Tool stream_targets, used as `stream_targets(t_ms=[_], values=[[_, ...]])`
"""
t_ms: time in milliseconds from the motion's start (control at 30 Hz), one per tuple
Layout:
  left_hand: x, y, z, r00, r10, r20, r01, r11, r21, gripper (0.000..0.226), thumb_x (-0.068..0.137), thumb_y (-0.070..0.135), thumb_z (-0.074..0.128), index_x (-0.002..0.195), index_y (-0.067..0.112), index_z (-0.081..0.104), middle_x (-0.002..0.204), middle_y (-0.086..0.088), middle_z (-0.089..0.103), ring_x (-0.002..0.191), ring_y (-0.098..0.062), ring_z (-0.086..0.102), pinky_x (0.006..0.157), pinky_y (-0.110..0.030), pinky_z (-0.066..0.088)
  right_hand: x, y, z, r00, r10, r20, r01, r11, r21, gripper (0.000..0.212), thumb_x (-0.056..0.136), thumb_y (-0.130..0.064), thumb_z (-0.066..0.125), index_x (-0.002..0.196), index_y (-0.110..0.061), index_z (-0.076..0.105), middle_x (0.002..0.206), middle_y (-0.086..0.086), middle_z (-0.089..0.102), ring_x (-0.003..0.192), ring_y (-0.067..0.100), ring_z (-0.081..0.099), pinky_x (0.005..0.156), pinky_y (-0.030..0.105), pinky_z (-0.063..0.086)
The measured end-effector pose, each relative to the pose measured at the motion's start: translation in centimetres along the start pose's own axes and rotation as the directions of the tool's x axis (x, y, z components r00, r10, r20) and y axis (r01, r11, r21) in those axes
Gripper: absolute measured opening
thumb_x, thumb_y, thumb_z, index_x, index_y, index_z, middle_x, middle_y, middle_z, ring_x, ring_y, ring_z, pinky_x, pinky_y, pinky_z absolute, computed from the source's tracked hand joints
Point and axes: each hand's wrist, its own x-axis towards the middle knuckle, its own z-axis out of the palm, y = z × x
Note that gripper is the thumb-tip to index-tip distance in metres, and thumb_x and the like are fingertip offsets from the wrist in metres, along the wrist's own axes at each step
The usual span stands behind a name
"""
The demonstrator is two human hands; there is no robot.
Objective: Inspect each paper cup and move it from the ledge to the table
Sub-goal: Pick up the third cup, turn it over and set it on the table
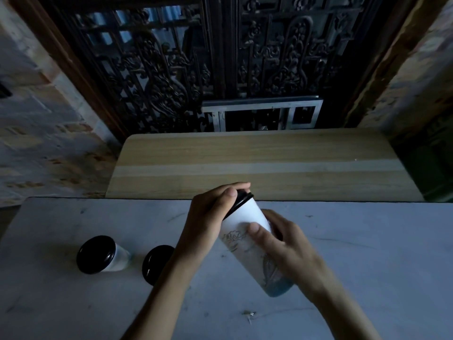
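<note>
Nearest surface: scuffed pale grey table (367,266), under both my forearms.

Item one: tall white paper cup with black lid and line-drawn print (247,231), held tilted above the table, lid pointing away from me, bluish base toward me. My right hand (289,244) is wrapped round the lower body, thumb on the print; my left hand (208,217) is closed over the lid end.

Handling note, my judgement: roll it slowly between both hands to check seam, lid seating and base, keeping pressure light so the wall does not dent, then set it upright.

Items two and three: two black-lidded white paper cups (103,256), standing on the table at left, one partly behind my left forearm.

Beyond: light wooden ledge (264,163), bare where visible; dark carved wooden screen (171,77) behind.
</note>
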Motion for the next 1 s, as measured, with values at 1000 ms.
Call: stream_targets(t_ms=[1000], values=[[0.3, 0.4, 0.7, 0.989, -0.143, 0.044, 0.149, 0.965, -0.216, 0.05, 0.095, 0.048, 0.049, 0.111, 0.011, 0.079, 0.114, -0.014, 0.079, 0.113, -0.038, 0.07, 0.092, -0.045, 0.051, -2.0, 0.0, -0.1, 0.989, 0.054, 0.139, -0.125, 0.807, 0.577, 0.061, 0.072, -0.053, 0.077, 0.12, -0.016, 0.072, 0.11, 0.03, 0.07, 0.084, 0.037, 0.075, 0.069, 0.042, 0.061]])
